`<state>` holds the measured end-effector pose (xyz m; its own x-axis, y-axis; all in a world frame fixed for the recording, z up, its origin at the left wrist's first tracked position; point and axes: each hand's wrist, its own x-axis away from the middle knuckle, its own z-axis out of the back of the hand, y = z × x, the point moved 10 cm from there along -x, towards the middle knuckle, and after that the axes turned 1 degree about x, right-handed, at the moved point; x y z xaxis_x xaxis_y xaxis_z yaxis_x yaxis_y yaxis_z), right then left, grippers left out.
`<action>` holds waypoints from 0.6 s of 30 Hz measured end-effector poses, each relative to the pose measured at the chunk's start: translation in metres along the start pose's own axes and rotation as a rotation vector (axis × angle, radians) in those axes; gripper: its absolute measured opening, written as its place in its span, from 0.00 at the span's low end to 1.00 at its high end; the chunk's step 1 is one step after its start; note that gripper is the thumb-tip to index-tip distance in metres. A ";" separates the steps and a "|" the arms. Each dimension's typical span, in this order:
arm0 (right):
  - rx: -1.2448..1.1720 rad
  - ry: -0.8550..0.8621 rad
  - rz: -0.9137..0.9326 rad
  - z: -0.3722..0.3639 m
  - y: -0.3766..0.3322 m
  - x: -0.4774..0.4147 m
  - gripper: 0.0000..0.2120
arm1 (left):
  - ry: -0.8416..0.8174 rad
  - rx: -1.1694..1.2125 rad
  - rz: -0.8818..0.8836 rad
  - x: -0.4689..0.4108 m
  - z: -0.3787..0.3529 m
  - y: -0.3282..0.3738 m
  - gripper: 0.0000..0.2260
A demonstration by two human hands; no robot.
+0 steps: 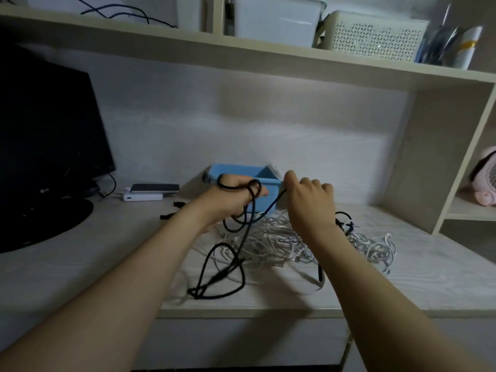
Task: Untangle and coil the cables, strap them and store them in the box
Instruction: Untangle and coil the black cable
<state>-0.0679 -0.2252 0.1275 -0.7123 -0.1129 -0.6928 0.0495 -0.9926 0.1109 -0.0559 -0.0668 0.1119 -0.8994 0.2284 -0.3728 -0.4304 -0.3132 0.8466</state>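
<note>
Left hand (236, 196) is raised over the desk (107, 264), fingers curled around the black cable (243, 247), which is looped a couple of turns around them. Right hand (308, 200) is level with it and pinches the same cable at the fingertips. A short run of cable spans between the hands. The rest hangs from the left hand and ends in loose loops on the desk near the front edge.

The white cables (276, 237) are a tangled pile on the desk under both hands, spreading right. A small black cable bundle (345, 222) sits on the pile's right side, behind the right wrist.

The blue box (236, 170) is open-topped and stands on the desk just behind the hands and the pile. A white object (275, 169) shows at its right rim. The hands block the inside, so I can't tell what's in it.

On the upper shelf are a white lidded bin (276, 20) and a cream perforated basket (375, 36), contents of both not visible. A pen holder (440, 47) to the right has pens in it.
</note>
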 end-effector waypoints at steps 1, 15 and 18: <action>-0.021 0.049 0.023 0.011 -0.007 -0.004 0.14 | -0.056 -0.074 -0.058 0.001 -0.010 0.005 0.07; -0.757 -0.041 -0.155 0.029 -0.024 -0.019 0.15 | -0.487 0.223 0.038 0.053 -0.023 0.031 0.06; -0.378 -0.191 -0.046 0.031 -0.043 -0.013 0.16 | -0.642 0.171 0.059 0.073 -0.028 0.034 0.07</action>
<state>-0.0831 -0.1795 0.1538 -0.8348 -0.0930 -0.5426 0.2426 -0.9470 -0.2108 -0.1378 -0.0861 0.1030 -0.6744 0.7351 -0.0685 -0.3160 -0.2036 0.9266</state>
